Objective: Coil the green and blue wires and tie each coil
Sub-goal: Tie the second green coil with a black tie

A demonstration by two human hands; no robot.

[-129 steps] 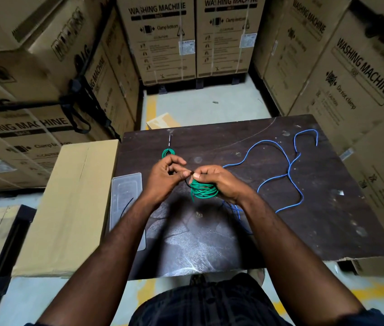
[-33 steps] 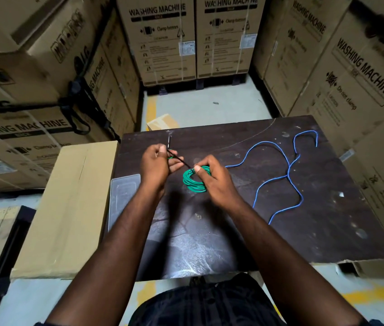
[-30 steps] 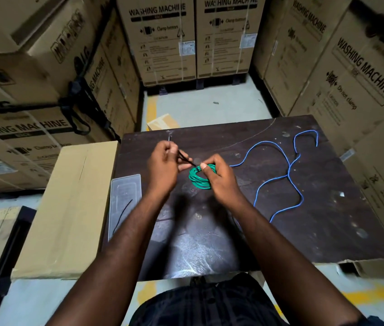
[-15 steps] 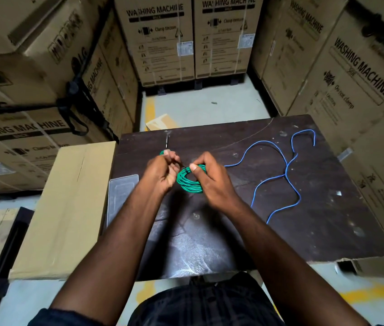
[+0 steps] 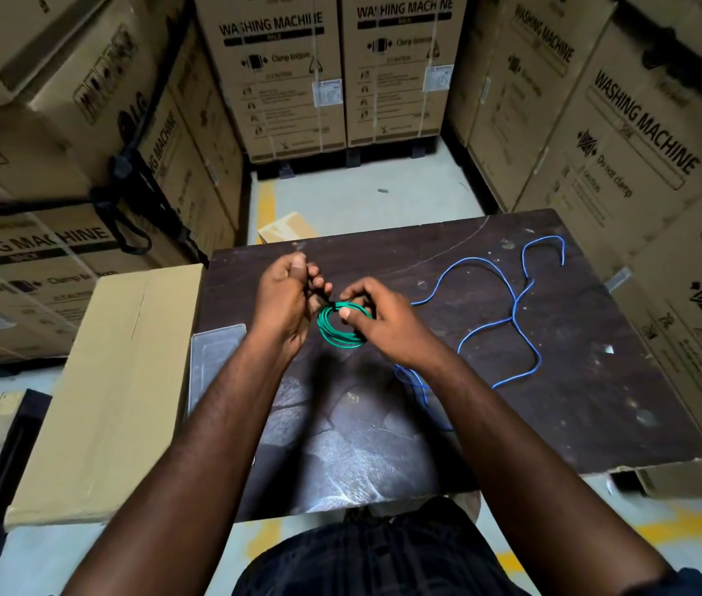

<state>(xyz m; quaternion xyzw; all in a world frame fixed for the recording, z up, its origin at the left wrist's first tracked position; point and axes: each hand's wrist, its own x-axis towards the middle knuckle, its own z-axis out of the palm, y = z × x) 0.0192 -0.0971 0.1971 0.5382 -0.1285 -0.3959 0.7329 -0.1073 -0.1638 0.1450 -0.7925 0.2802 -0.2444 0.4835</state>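
**Green coil pinched btwn both hands, blue wire loose on table**

Green coil (image 5: 336, 335) is over the mid-far part of the dark table (image 5: 534, 423), several tight loops bunched into a small ring. Can't tell if it rests on the board or is lifted a bit.

R hand (image 5: 387, 326) grips it from the right. Thumb tip presses on the top of the ring & fingers curl over and behind it, so it's clamped on the coil.

L hand (image 5: 284, 303) is just left of the coil, fingers curled in. It pinches a thin black tie (image 5: 326, 299) that runs from the fingertips to the coil's top edge, by the R thumb. Tie is too thin to tell if it's knotted or only wrapped.

Blue wire (image 5: 516, 301) lies uncoiled on the table, right of the R hand & clear of both hands. It snakes in loose bends from a hooked end near the far-right corner back toward the near side, w/ one stretch passing under the R forearm.

A clear plastic tray (image 5: 216, 359) sits at the table's left edge, next to a flat cardboard box (image 5: 125, 380) lying alongside. Cartons (image 5: 276, 71) printed "WASHING MACHINE" are stacked on 3 sides, w/ a black strap (image 5: 119, 182) across the left stack. A cardboard scrap (image 5: 286, 228) lies on the floor just past the table's far edge, beside a yellow floor line (image 5: 266, 204).
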